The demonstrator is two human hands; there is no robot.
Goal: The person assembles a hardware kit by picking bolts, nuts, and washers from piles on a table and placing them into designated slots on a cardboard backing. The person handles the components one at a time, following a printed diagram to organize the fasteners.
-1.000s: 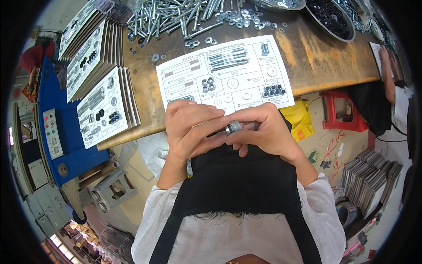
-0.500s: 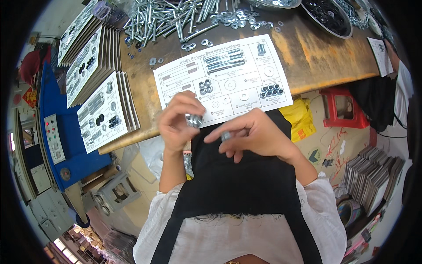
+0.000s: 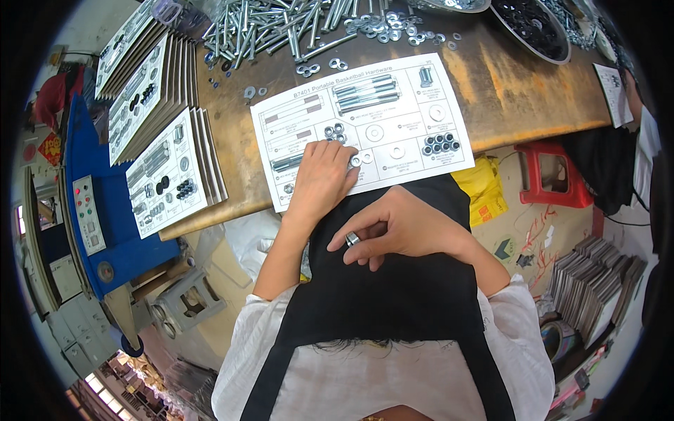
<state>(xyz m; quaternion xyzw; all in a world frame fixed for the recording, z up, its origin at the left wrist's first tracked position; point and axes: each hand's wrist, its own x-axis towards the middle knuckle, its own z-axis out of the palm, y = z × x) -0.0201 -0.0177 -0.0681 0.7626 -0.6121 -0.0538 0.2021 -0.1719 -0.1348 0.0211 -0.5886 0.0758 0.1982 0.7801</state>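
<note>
A white hardware card (image 3: 414, 174), showing bolts, nuts and washers in boxed sections, lies at the near edge of the table. My left hand (image 3: 321, 179) rests on its lower left part with fingers curled down and close together; whatever is under the fingertips is hidden. Right beside those fingertips is a shiny ring like a washer (image 3: 355, 161). In front of the black apron, my right hand (image 3: 400, 228) is held off the card, its thumb and fingers closed on small shiny metal washers (image 3: 352, 239), possibly several stacked together.
Loose bolts (image 3: 263, 31) and washers (image 3: 393, 28) are heaped at the back. Metal bowls stand back right, one with black parts (image 3: 530, 28). Stacked cards (image 3: 168, 175) line the table's left side. A red stool (image 3: 554, 175) and a yellow bag (image 3: 488, 193) are beyond the near edge.
My left hand has moved forward and down from above the card's near edge onto the card. My right hand has drawn back slightly, still holding the metal pieces.
</note>
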